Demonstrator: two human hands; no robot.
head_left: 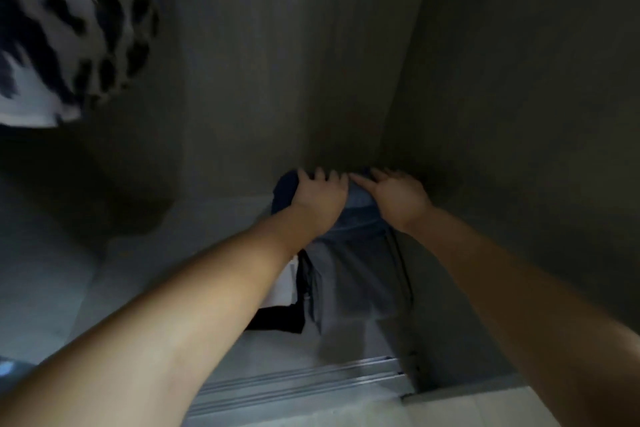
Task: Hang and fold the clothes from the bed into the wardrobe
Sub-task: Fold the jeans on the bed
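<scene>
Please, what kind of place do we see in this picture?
Most likely the inside of a wardrobe. Dark panel walls meet in a corner, a metal sliding-door track runs along the front edge, a spotted garment hangs at upper left, and both hands, left hand and right hand, press on folded clothes on its floor.

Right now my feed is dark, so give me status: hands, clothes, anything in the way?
Left hand and right hand flat on folded clothes on wardrobe floor. Spotted garment hangs upper left, clear.

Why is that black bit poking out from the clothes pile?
It looks untidy. A black piece of cloth sticks out sideways from under the folded pile on the wardrobe floor, while the left hand and right hand press on top.
</scene>
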